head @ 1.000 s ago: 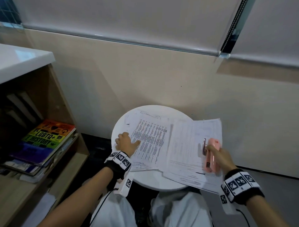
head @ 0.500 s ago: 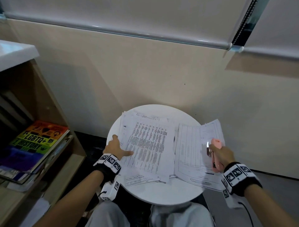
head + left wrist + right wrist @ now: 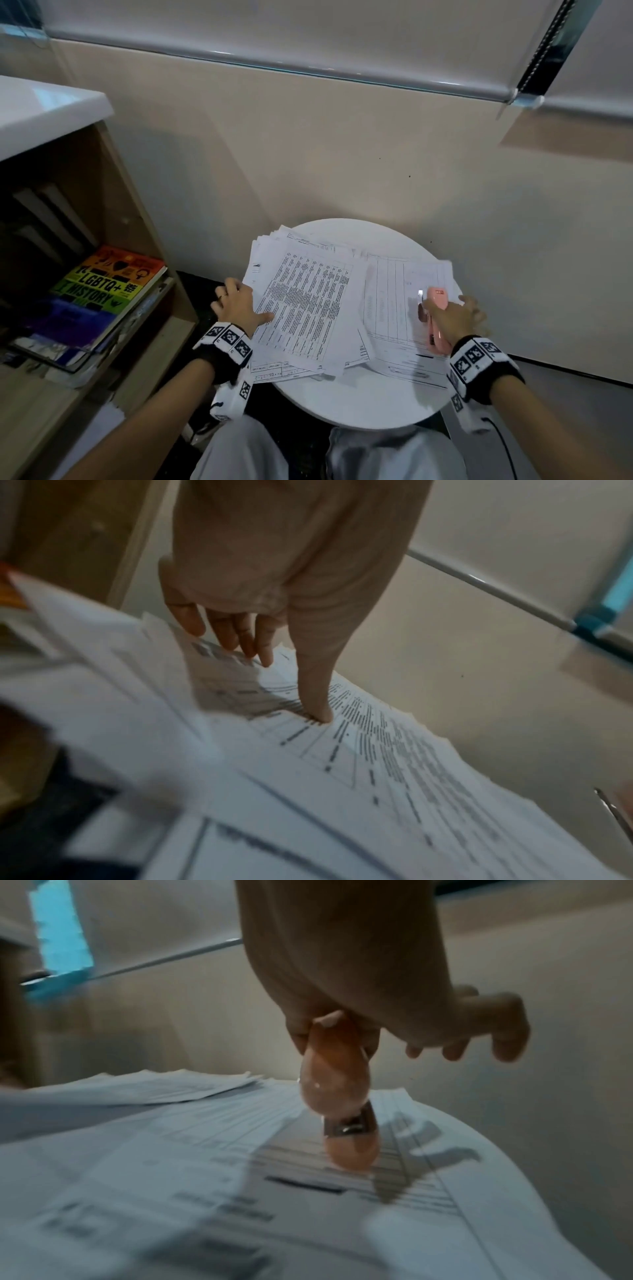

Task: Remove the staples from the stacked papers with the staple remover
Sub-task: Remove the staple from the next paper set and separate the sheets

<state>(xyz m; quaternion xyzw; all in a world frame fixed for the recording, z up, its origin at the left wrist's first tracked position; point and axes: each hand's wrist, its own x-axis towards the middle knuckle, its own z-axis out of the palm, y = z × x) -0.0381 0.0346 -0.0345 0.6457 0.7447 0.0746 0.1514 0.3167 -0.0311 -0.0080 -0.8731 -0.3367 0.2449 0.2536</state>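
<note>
Two loose stacks of printed papers lie on a round white table [image 3: 359, 404]. My left hand [image 3: 239, 303] rests at the left edge of the left stack [image 3: 308, 301]. In the left wrist view its thumb [image 3: 316, 710] presses down on the top sheet and its fingers [image 3: 240, 639] lie straight at the paper's edge. My right hand [image 3: 445, 308] hovers over the right stack [image 3: 390, 308] and pinches a pink staple remover [image 3: 436, 318] between thumb and forefinger. The remover [image 3: 339, 1096] points down at the sheet, and the other fingers are spread. No staple is visible.
A wooden shelf [image 3: 147, 246] stands close on the left, with a rainbow-coloured book [image 3: 109, 284] on top of a pile. Above it is a white counter top [image 3: 41, 113]. A beige wall runs right behind the table. My knees [image 3: 246, 452] are under its near edge.
The right stack has come further onto the table and apart from the left one. My left hand slid to the left stack's edge. My right hand still holds the remover, its fingers now spread.
</note>
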